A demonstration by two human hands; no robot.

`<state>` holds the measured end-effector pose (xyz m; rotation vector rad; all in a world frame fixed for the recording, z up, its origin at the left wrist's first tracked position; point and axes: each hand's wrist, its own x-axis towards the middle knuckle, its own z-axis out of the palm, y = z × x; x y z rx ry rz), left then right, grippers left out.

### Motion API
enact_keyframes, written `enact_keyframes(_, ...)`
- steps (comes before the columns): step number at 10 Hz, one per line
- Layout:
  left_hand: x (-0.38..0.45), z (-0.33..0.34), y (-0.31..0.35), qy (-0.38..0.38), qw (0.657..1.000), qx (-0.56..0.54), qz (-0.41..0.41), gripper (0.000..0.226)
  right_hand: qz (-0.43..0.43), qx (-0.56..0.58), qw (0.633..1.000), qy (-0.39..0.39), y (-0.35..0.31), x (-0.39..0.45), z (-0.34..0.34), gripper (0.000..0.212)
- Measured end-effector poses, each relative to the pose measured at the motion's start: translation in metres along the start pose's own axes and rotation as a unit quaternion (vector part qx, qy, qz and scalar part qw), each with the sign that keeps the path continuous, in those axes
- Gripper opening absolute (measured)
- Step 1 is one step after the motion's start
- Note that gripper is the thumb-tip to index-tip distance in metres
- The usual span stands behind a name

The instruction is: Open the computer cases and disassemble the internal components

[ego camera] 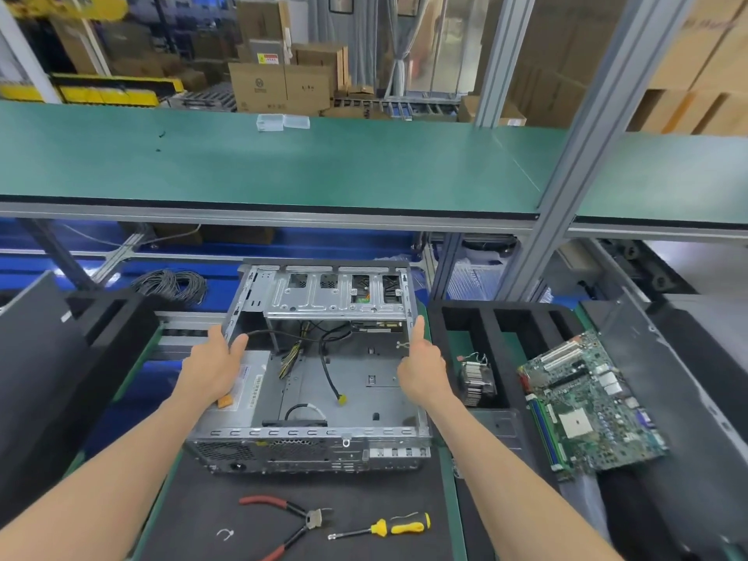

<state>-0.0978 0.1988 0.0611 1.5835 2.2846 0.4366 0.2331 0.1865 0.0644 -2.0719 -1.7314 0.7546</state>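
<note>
Bench mat (pixel 226 516) carries open computer case (pixel 307 374) mid-bench; inside: power supply (pixel 247 394), loose cables (pixel 328 370). Left hand (pixel 214 368) and right hand (pixel 421 366) grip its side walls. Motherboard (pixel 587 406) at right edge; pliers (pixel 287 524), screwdriver (pixel 388 527) at near edge.

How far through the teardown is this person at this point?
Done: the case is open, and a motherboard and heatsink lie to its right. In hand: left hand and right hand each grip a case side. Left: the power supply, cables and drive cage remain inside.
</note>
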Motion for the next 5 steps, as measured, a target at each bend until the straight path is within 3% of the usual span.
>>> enact_keyframes(2, -0.007, -0.009, -0.004, -0.003, 0.998, -0.067, 0.004, 0.047, 0.011, 0.123, 0.992, -0.036, 0.007, -0.02, -0.014, 0.082)
enact_keyframes(3, -0.016, -0.013, -0.013, -0.044, 0.993, -0.105, -0.014, 0.049, 0.02, 0.134, 0.99, -0.037, 0.015, -0.046, -0.013, 0.073)
enact_keyframes(5, -0.062, -0.014, -0.071, -0.051, 0.955, -0.258, -0.139, 0.076, 0.031, 0.247, 0.968, 0.036, 0.053, -0.121, -0.002, 0.054)
